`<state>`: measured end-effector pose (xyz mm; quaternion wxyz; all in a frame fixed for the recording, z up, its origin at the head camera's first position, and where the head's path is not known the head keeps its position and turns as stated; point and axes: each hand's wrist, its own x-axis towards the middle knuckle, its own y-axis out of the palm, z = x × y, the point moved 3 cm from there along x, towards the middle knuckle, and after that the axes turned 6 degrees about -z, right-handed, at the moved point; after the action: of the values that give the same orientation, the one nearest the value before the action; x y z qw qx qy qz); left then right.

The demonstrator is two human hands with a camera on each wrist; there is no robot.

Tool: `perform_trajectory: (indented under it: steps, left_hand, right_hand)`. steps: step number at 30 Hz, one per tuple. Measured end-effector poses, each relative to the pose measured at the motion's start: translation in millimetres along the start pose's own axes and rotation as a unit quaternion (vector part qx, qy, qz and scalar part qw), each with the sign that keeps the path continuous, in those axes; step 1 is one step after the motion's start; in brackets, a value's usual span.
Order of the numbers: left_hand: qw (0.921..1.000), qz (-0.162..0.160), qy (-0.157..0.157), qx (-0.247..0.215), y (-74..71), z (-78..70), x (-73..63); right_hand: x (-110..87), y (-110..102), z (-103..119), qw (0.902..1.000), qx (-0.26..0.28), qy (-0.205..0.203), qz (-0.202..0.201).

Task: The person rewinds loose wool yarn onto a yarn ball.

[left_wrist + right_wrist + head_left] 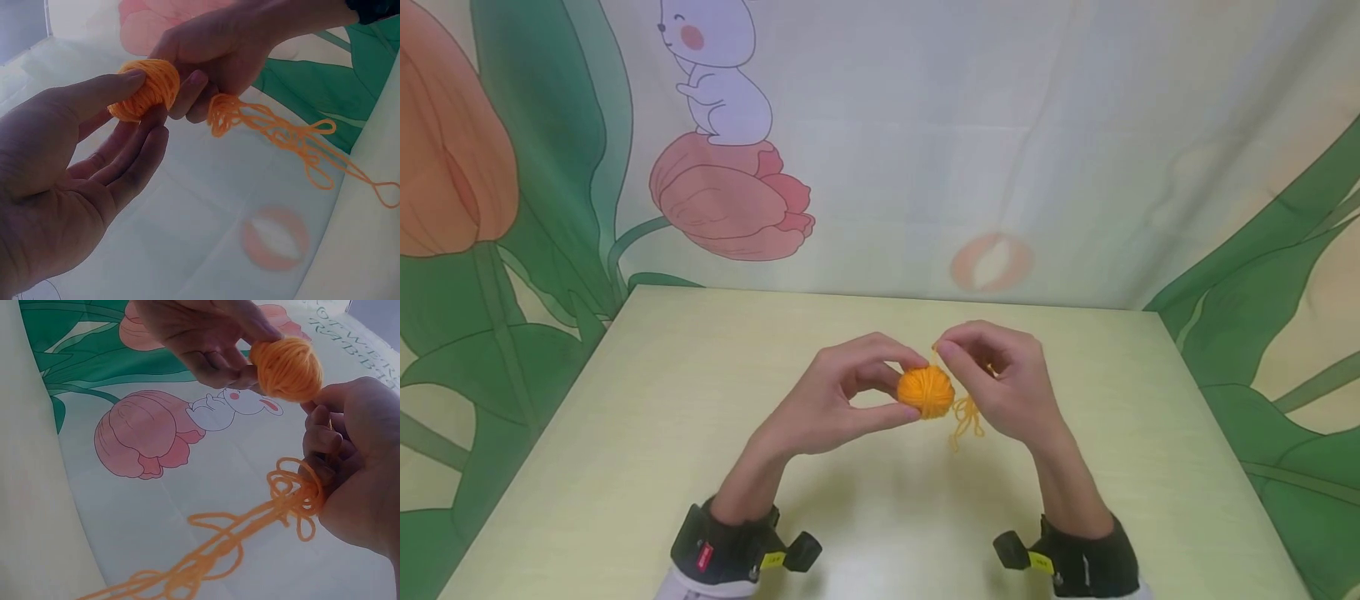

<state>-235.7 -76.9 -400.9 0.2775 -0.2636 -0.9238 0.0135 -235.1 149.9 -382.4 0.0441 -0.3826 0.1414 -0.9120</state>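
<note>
A small ball of orange yarn (926,392) is held above the table between the thumb and fingers of my left hand (842,392). To its right, my right hand (1003,375) pinches a strand of the yarn between thumb and forefinger, just above the ball. The other fingers of that hand curl round more of the strand. A loose, looped bundle of yarn (275,128) hangs down from the right hand, also seen as tangled loops (206,550) in the right wrist view. Part of the ball's far side is hidden by the left fingers in the left wrist view.
A pale table (625,417) lies beneath both hands. Behind it hangs a cloth backdrop (887,167) printed with tulips, leaves and a white rabbit. Black bands (726,546) with small cameras sit on both wrists.
</note>
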Motion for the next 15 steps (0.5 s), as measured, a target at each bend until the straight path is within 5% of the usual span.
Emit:
perform_trajectory:
  steps: [15]
  left_hand:
    - [0.9980, -0.057, 0.017, -0.022, -6.3, -9.1, -1.1]
  right_hand:
    - [-0.4, 16.3, -20.9, 0.9942, 0.030, 0.075, 0.071]
